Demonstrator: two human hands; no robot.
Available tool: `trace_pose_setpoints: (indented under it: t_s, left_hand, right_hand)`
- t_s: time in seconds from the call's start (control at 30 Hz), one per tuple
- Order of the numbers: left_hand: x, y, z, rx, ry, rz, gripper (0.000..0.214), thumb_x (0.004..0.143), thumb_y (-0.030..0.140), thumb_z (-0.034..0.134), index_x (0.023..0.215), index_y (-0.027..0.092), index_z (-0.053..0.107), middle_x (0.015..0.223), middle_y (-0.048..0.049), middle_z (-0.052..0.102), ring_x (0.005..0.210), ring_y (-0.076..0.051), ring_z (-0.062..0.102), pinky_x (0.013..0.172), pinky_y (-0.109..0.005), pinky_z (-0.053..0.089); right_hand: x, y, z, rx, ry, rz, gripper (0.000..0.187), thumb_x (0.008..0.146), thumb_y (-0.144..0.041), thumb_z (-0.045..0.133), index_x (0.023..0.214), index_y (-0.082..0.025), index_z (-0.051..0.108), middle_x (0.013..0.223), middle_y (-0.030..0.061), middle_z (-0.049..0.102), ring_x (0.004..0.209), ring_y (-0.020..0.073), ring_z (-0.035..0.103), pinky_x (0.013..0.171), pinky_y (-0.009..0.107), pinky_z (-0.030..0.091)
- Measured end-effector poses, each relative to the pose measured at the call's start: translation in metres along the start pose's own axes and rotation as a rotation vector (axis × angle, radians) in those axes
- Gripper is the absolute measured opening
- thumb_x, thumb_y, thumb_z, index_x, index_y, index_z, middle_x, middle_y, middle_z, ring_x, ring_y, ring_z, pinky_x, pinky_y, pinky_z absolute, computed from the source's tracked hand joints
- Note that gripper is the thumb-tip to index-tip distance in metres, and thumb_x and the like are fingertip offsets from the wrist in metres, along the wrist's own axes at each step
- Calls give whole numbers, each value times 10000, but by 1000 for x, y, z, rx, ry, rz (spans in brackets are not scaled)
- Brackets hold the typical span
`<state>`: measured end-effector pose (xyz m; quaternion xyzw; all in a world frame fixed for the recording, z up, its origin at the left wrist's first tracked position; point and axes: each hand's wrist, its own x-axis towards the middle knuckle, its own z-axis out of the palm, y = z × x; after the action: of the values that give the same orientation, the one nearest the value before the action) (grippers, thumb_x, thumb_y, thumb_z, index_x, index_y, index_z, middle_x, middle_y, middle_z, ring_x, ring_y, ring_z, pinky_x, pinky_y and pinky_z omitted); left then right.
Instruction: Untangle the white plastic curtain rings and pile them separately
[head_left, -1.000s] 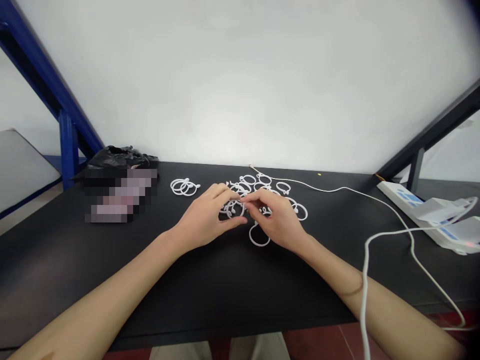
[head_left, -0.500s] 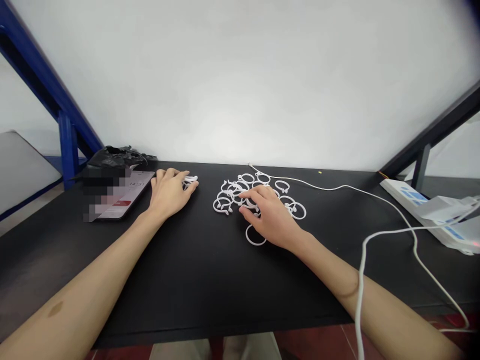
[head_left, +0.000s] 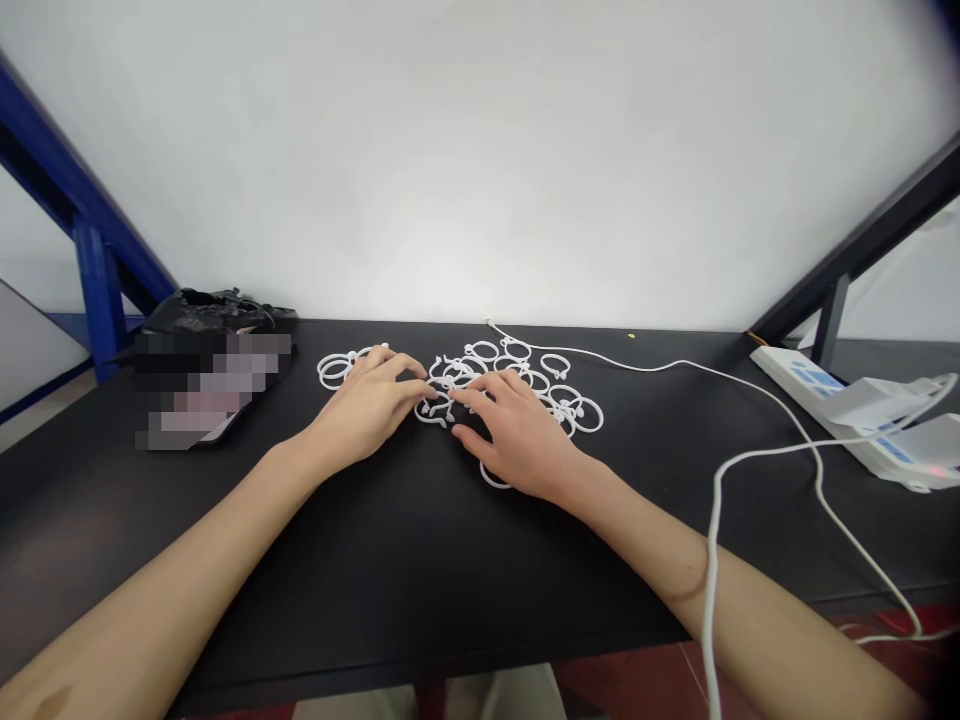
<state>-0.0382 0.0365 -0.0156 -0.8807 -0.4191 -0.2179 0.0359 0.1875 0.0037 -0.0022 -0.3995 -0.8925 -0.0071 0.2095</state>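
Observation:
A loose pile of several white plastic rings (head_left: 559, 395) lies on the black table (head_left: 420, 560) near its back edge. My right hand (head_left: 517, 435) rests palm down on the pile's near side, fingers stretched onto the rings. My left hand (head_left: 371, 405) lies flat just left of the pile, its fingertips touching a ring at the pile's left edge. A small separate cluster of white rings (head_left: 334, 368) sits just beyond my left hand. Neither hand grips anything that I can see.
A phone with a blurred screen (head_left: 210, 395) lies at the left, a crumpled black bag (head_left: 206, 308) behind it. A white cable (head_left: 750, 455) runs from the wall across the right side. A white power strip (head_left: 862, 415) sits at the far right.
My left hand has come back right from the small ring cluster near the phone to the pile's left edge. My right hand has stayed on the pile.

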Motion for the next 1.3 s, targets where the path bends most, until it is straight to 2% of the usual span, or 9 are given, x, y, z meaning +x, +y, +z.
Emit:
trace_pose_setpoints:
  t_s: [0.1, 0.2, 0.37, 0.47, 0.57, 0.7, 0.83, 1.07, 1.3]
  left_hand:
    - [0, -1, -1, 24, 13, 1, 258, 955, 270, 469, 908, 259, 723, 1106, -58, 636, 986, -257, 448, 882, -418, 433]
    - [0, 2, -3, -5, 79, 17, 217, 956, 264, 488, 916, 245, 700, 1120, -52, 644, 1002, -248, 452, 896, -414, 430]
    - [1, 25, -6, -150, 167, 111, 132, 953, 258, 527, 940, 218, 652, 941, -24, 693, 898, -200, 506, 845, -381, 424]
    - [2, 39, -9, -200, 234, 98, 110, 954, 234, 526, 929, 206, 629, 831, -5, 684, 808, -175, 508, 776, -346, 423]
    - [3, 44, -10, -228, 288, 82, 66, 935, 245, 566, 945, 202, 615, 839, -4, 679, 788, -169, 501, 770, -336, 427]
    - [2, 45, -10, -255, 280, 77, 97, 934, 251, 569, 998, 198, 619, 897, -18, 679, 810, -176, 494, 770, -337, 439]
    - [2, 46, -11, -285, 287, 100, 148, 958, 223, 520, 1041, 199, 641, 959, -38, 675, 825, -175, 496, 757, -323, 452]
    - [3, 44, -9, -251, 345, 150, 130, 953, 223, 542, 1003, 196, 659, 952, -41, 670, 801, -159, 503, 759, -324, 456]
    - [4, 44, -9, -225, 380, 145, 118, 945, 248, 557, 942, 200, 665, 915, -46, 646, 785, -158, 493, 740, -320, 460]
  right_hand:
    - [0, 1, 0, 10, 31, 1, 328, 921, -275, 562, 1225, -162, 610, 1120, 130, 614, 1063, 280, 496, 959, 463, 463]
    - [0, 1, -1, 24, 61, -1, 308, 926, -269, 555, 1212, -168, 609, 1081, 126, 623, 1032, 272, 508, 938, 461, 472]
    - [1, -2, -5, 186, 132, 22, 247, 932, -266, 558, 1158, -177, 603, 981, 80, 649, 925, 221, 578, 854, 399, 511]
    - [1, -4, -8, 323, 173, 47, 193, 945, -219, 530, 1122, -207, 607, 977, 46, 678, 891, 179, 627, 808, 335, 525]
    - [1, -3, -11, 330, 248, 53, 227, 966, -198, 484, 1152, -220, 612, 999, 40, 704, 886, 167, 650, 774, 308, 528]
    - [2, -1, -12, 324, 314, 81, 229, 961, -196, 498, 1146, -201, 633, 1019, 45, 724, 849, 156, 665, 718, 279, 529]
    - [2, -1, -13, 353, 311, 136, 204, 954, -196, 514, 1106, -205, 650, 982, 28, 734, 787, 143, 672, 691, 269, 530]
    - [3, -2, -14, 385, 269, 162, 193, 961, -212, 508, 1088, -216, 654, 992, 25, 732, 853, 151, 687, 755, 280, 533]
    - [1, 1, -8, 526, 199, 290, 233, 967, -267, 481, 1180, -223, 564, 977, 36, 731, 839, 170, 701, 737, 311, 543]
